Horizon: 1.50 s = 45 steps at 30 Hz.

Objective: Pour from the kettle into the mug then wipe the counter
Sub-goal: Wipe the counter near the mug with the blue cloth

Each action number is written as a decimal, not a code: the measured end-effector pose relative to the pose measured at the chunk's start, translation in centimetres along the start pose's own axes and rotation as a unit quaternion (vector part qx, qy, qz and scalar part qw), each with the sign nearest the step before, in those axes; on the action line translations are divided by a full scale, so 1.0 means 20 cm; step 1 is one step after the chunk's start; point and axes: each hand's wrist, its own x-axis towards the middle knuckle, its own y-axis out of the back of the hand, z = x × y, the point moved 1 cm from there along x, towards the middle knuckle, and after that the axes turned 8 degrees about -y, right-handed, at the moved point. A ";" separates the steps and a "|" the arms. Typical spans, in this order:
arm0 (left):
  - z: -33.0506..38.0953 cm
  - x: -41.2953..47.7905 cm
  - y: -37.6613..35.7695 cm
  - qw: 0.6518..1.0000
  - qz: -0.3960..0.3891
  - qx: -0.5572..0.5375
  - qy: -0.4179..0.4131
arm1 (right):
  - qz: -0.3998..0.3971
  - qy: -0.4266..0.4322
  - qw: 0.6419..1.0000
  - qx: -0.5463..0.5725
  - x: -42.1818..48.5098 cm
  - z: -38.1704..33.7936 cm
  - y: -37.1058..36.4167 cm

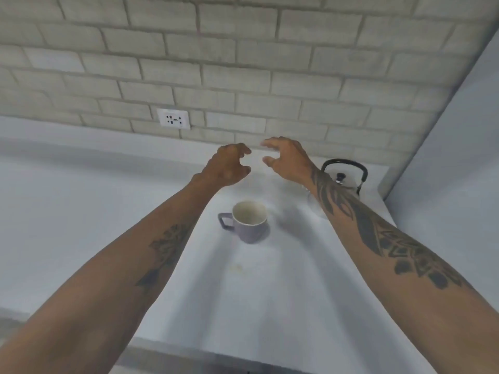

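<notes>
Counter (pixel 81 211) holding mug (pixel 249 221); kettle (pixel 345 182) sitting right, nearer right hand (pixel 286 160); left hand (pixel 229 166) hovering; both half-open, empty.

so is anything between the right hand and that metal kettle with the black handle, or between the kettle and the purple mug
Nothing visible blocks either path. The right hand hovers empty, up and left of the metal kettle with the black handle; its own forearm crosses the kettle's front. Only bare white counter lies between kettle and purple mug.

Pale painted brick wall (pixel 243 49) behind. White socket plate (pixel 173 119) low on it. Plain white side wall (pixel 459 130) at right.
</notes>
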 end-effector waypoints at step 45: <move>-1.08 -1.06 0.09 0.899 -0.036 0.073 0.430 | -0.231 -0.061 0.970 -0.049 -0.12 -0.75 -1.48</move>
